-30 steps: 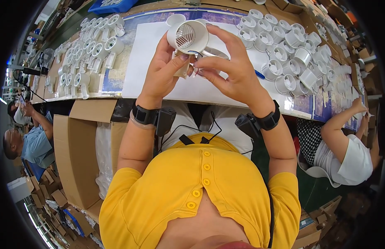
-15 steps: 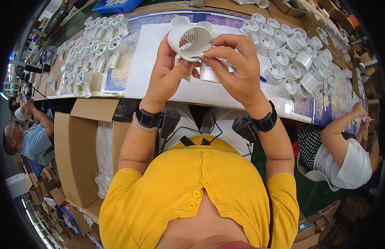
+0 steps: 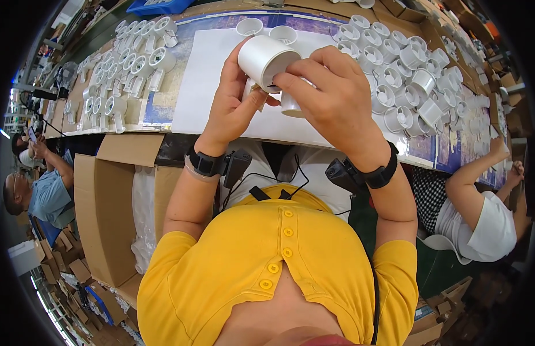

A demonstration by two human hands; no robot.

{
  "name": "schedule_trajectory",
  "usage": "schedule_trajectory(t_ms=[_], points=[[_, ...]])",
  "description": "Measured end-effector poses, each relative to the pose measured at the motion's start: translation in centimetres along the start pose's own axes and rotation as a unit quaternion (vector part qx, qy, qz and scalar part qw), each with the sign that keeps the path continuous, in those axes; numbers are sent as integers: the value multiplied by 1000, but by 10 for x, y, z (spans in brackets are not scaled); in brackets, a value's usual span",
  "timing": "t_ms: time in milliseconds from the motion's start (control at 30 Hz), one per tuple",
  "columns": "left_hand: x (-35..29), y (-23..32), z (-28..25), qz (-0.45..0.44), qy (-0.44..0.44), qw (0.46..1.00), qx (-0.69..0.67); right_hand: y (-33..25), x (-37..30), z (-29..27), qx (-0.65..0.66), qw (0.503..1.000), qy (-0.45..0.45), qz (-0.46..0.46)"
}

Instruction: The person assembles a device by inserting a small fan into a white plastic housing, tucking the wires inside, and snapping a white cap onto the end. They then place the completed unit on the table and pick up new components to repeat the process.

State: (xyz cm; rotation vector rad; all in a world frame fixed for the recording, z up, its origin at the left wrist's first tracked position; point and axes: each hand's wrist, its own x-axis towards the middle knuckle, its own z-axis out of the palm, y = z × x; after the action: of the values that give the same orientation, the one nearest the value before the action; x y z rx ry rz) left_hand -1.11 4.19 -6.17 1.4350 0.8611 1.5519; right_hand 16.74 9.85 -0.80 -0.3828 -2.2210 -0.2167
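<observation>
My left hand [image 3: 230,104] is wrapped round a white plastic cylindrical housing [image 3: 260,56], held tilted above the table with its open end turned toward my right hand. The fingers of my right hand [image 3: 333,95] are bent together at the rim of that opening, the tips partly inside it. Whether they pinch a small part there is hidden. Below the opening, another white cylinder [image 3: 291,107] shows partly behind my right hand. Two white cups [image 3: 249,26] stand just beyond the housing on a white sheet [image 3: 201,86].
Many white cylinders [image 3: 414,86] crowd the right of the table. Rows of white housings with attached stems [image 3: 142,68] fill the left. A blue bin [image 3: 159,7] sits at the far edge. An opened cardboard box [image 3: 109,213] stands at my left. Other people are on both sides.
The housing has turned, so its slotted inside no longer faces me and its smooth outer wall shows. My right hand has shifted toward me, its fingertips now at the opening.
</observation>
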Motion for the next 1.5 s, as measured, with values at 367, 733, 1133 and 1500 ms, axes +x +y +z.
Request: schedule_trajectory(t_ms=[367, 733, 1133, 1500], points=[[4, 11, -1, -94, -21, 995, 18, 8, 3, 0, -27, 996, -55, -62], [4, 13, -2, -158, -57, 985, -35, 18, -4, 8, 145, 988, -44, 32], [2, 5, -2, -128, -59, 987, -73, 28, -11, 5, 190, 977, -61, 78], [8, 11, -7, -108, -2, 986, -129, 11, -24, 22, 385, 850, -2, 360]])
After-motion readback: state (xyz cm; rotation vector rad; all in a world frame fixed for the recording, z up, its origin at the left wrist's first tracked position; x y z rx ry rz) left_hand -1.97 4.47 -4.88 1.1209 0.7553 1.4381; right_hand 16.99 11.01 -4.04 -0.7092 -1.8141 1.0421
